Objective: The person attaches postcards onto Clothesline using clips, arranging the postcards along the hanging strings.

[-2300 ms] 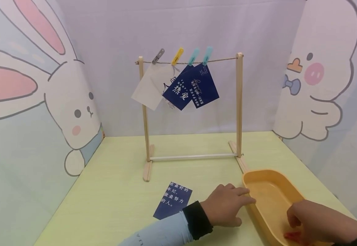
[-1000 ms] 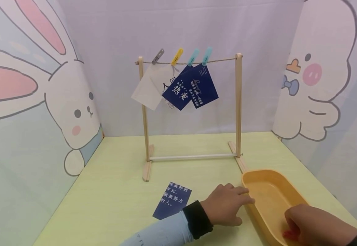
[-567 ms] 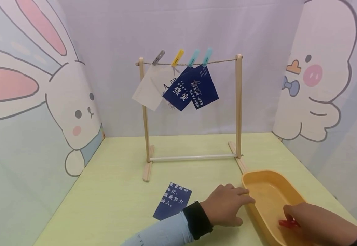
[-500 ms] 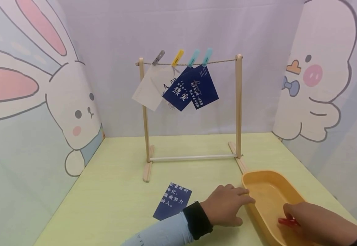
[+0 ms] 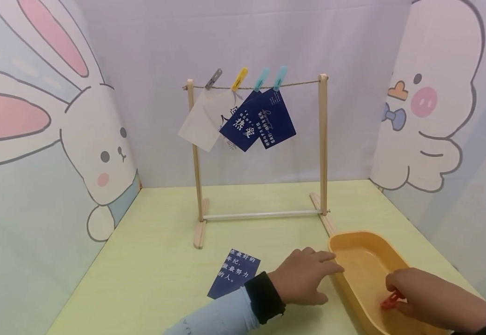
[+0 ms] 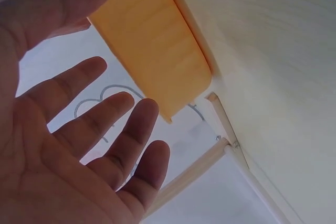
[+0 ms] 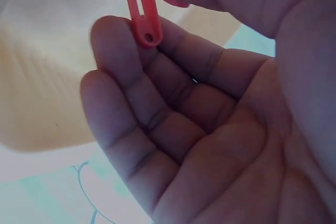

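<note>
A red clothespin is pinched between the thumb and fingers of my right hand, low inside the yellow tray. The right wrist view shows the clothespin from close by. My left hand is at the tray's left rim with fingers spread, holding nothing. In the left wrist view its palm faces the camera. A dark blue card with white writing lies on the table, partly behind the left forearm. More cards hang from the rope, under grey, yellow and light blue clothespins.
The wooden rack with a white lower bar stands at the back of the light yellow table. Its right foot reaches close to the tray. Printed cloth walls enclose the table on three sides.
The right hand has risen slightly within the tray and turned, and the red clothespin it pinches now shows more clearly. The left hand has hardly moved.
</note>
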### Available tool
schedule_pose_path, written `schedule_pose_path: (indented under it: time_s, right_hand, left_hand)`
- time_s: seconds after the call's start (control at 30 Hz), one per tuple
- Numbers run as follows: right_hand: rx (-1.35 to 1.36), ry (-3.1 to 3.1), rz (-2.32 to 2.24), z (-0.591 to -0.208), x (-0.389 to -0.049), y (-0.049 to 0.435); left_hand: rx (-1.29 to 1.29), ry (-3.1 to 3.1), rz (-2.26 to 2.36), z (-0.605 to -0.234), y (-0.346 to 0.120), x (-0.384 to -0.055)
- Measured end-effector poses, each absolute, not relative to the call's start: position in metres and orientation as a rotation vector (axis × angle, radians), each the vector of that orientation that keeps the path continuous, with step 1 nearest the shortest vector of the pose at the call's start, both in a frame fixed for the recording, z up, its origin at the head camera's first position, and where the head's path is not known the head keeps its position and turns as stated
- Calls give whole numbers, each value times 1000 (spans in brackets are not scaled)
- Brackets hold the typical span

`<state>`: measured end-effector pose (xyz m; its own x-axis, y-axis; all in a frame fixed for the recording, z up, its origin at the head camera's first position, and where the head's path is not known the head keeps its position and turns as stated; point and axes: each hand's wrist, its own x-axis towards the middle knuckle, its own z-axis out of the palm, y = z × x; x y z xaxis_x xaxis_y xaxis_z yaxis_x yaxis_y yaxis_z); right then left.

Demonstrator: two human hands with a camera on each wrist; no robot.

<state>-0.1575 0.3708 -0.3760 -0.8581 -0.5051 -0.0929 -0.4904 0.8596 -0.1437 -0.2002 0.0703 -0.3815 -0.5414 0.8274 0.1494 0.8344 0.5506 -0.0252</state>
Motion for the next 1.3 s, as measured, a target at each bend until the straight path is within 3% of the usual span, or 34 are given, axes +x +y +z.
schedule_pose_path:
  time_s: [0.87,1.3]
  right_hand:
    - [-1033,2952,-226,-358,-167,370]
    - [-963,2986,-149,-336,-171,358]
  left_hand:
    - [-1020,-2772,-296,-380,-17,-222]
    - [-565,-2966,-347,-393,-60,-226]
